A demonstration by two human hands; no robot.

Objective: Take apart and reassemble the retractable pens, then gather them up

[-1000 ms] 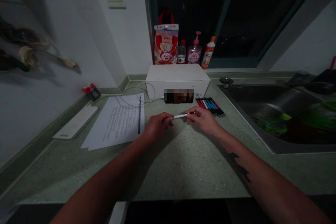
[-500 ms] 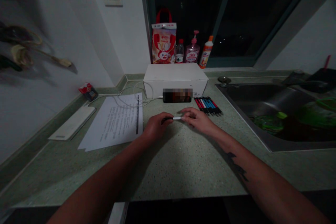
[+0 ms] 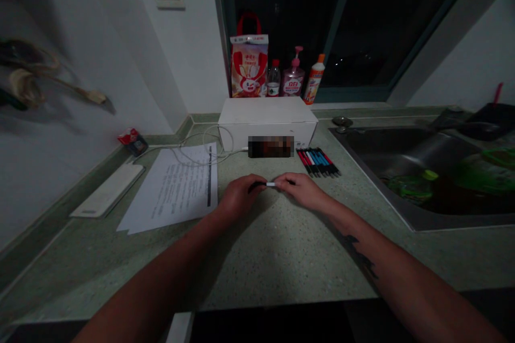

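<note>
Between my two hands, above the green counter, is a black and white pen (image 3: 271, 184). My left hand (image 3: 240, 193) is closed on its dark left end, and the fingers of my right hand (image 3: 300, 187) pinch its other end. Only the short white middle part shows fully between the fingertips. Behind my hands a phone (image 3: 271, 147) with a blurred screen leans against a white box (image 3: 267, 112). Several red, white, blue and black pens (image 3: 318, 162) lie side by side in a row just right of the phone.
Printed sheets (image 3: 173, 187) lie at the left, with a white power strip-like slab (image 3: 108, 190) beside them. A white cable (image 3: 193, 158) crosses the sheets. The steel sink (image 3: 386, 198) is at the right. Bottles (image 3: 293, 81) and a red bag (image 3: 249, 67) stand behind the box.
My right hand's fingers have closed from a looser pose onto the right end of the pen. My left hand keeps its grip. The camera view has shifted slightly.
</note>
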